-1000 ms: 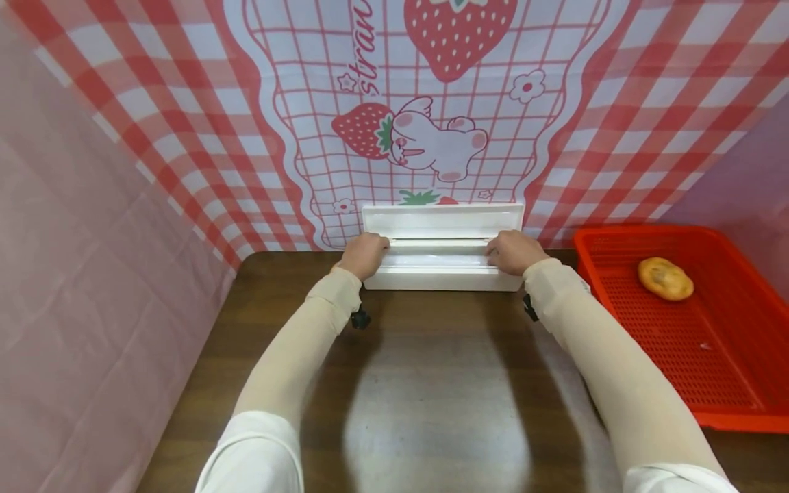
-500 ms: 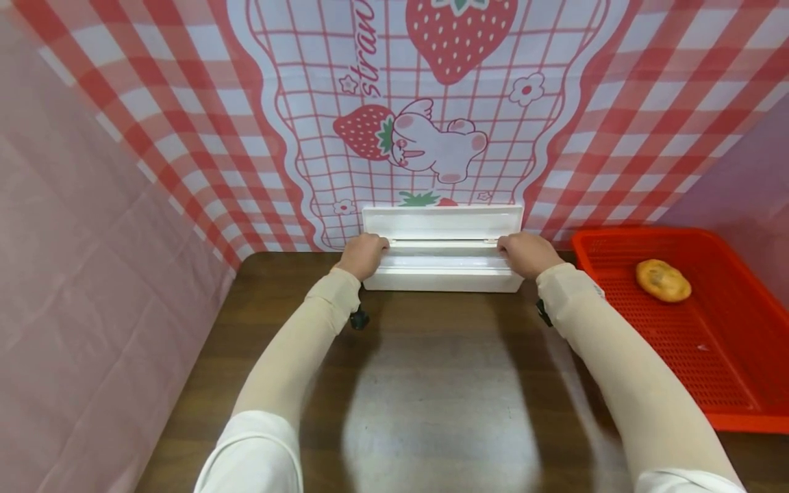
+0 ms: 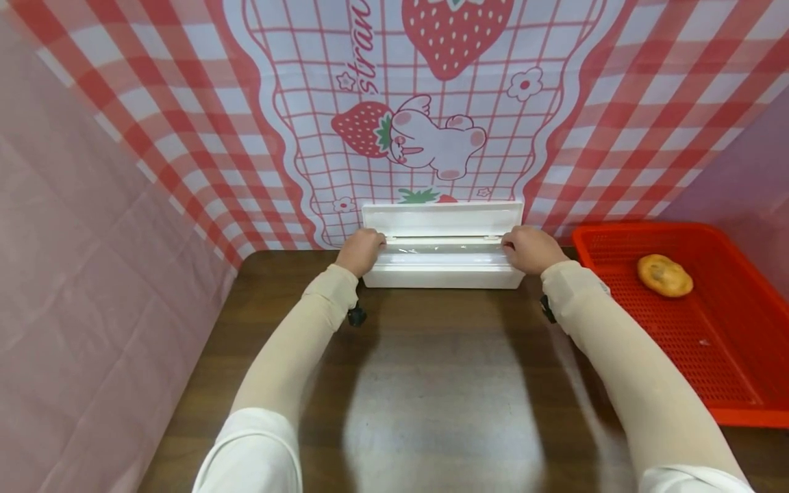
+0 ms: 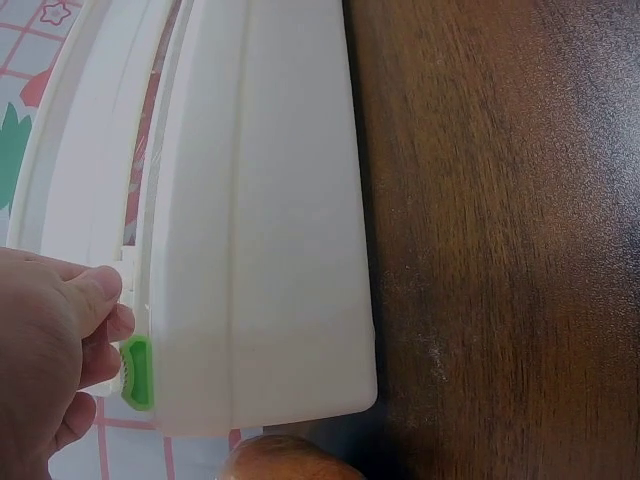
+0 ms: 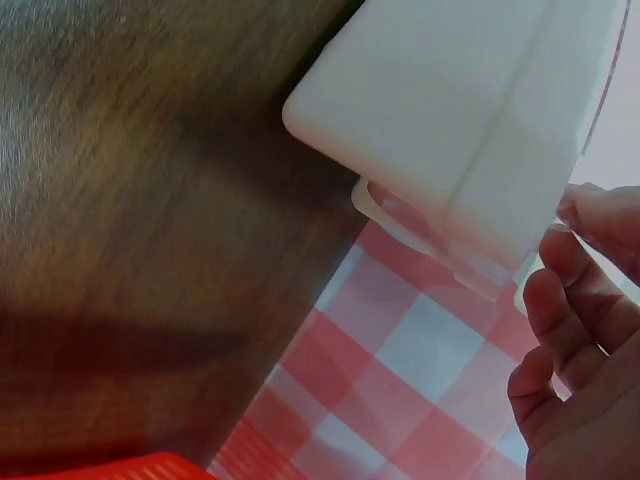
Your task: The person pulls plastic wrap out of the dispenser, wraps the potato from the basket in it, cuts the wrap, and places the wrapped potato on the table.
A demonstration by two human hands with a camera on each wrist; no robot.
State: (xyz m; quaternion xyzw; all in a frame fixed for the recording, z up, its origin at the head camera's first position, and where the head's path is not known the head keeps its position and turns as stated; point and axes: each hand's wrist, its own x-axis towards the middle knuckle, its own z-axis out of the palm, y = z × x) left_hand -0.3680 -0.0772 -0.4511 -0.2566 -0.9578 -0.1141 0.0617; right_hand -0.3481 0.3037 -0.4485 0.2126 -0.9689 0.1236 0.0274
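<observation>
A long white cling film dispenser [image 3: 444, 279] stands at the table's back edge, its lid [image 3: 442, 220] raised against the cloth. Clear, wrinkled cling film [image 3: 440, 250] shows across its opening. At the left end my left hand [image 3: 360, 252] pinches the film's edge between thumb and forefinger. A green slider [image 4: 138, 372] lies beside those fingers in the left wrist view. My right hand [image 3: 531, 249] pinches the film at the opposite end, thumb against forefinger; its other fingers [image 5: 545, 390] are bent in the right wrist view. The film between the fingertips is hard to make out.
A red plastic basket [image 3: 727, 416] stands on the right with a round, golden bread [image 3: 664, 276] in it. Behind the dispenser hangs a strawberry-print checked cloth [image 3: 524, 137]. The brown wooden table [image 3: 444, 383] extends in front; a pink cloth [image 3: 92, 308] hangs at left.
My right hand has moved right, from inside the dispenser's opening to its right end. Film now shows stretched between the hands. The left hand has stayed almost in place.
</observation>
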